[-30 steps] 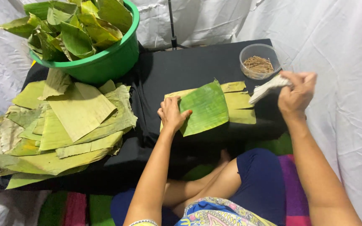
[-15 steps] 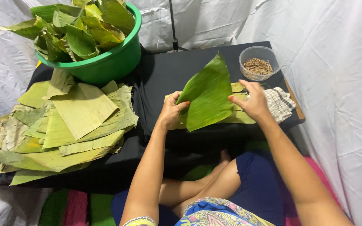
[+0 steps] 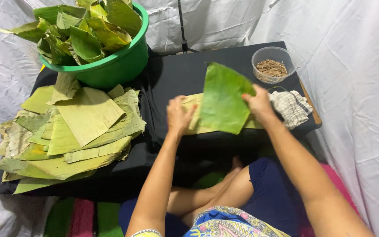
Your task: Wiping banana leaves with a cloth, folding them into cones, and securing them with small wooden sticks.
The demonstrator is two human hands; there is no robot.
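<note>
White sheeting hangs behind and beside a low table (image 3: 176, 74) draped in black cloth, seen from the head camera of a person seated cross-legged before it.

Right hand (image 3: 258, 104): fingers closed on the right edge of a bright green banana-leaf piece (image 3: 223, 98), lifting that side so the leaf stands tilted above the cloth. Left hand (image 3: 178, 116): fingers spread wide, palm toward the leaf's left edge; whether it touches the green leaf or only the paler strips is not clear.

Beneath the lifted leaf lie pale yellow-green leaf strips (image 3: 192, 115), flat on the cloth near the table's front edge. Just right of the right hand rests a checked cloth (image 3: 291, 107); beyond it, at the far right corner, stands a clear plastic tub of thin brown sticks (image 3: 272, 66).

Farther left, well apart from the hands, a loose stack of flattened leaves (image 3: 71, 127) overhangs the table's left and front edges. Behind it stands a green basin (image 3: 119, 66) heaped with folded fresh leaves (image 3: 77, 30).

Risks, as judged: the leaf is held by one edge only, so a sharp tug could split it along its grain. The strips lie close to the front edge and may slide off if dragged. The tub of sticks sits within the right arm's sweep and could be tipped by a wide movement.
</note>
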